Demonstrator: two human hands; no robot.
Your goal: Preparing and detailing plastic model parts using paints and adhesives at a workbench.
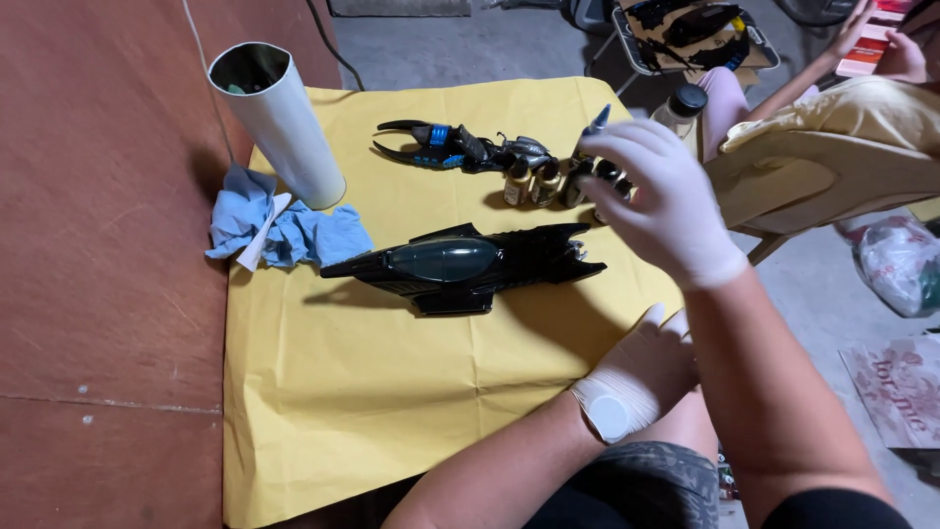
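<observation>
A row of small paint bottles [548, 181] stands near the far right edge of the yellow paper sheet [323, 392], and the right hand [666, 201], in a white glove, hovers directly over the right end of that row, covering the last bottles. Its fingers are curled around a thin grey-tipped tool [596, 121], perhaps a brush or pen, whose point sticks up past the knuckles. The left hand [641, 377], also gloved, rests low at the near right edge of the sheet, partly hidden under the right forearm; whether its fingers are closed on anything cannot be told. Just in front of the bottles lies a black toy vehicle [460, 266] with a dark glossy canopy and winged tail, lengthwise across the paper and apart from both hands. Behind the bottles, touching their left end, sits a smaller black claw-shaped toy part [446, 147] with blue accents. At the sheet's left edge a white tube [279, 122] leans, open end up, beside a crumpled blue cloth [284, 233]. The paper covers a reddish-brown table [98, 245]. Beyond the right edge, another person's hand [906, 54] shows near a pale yellow chair [832, 167].
</observation>
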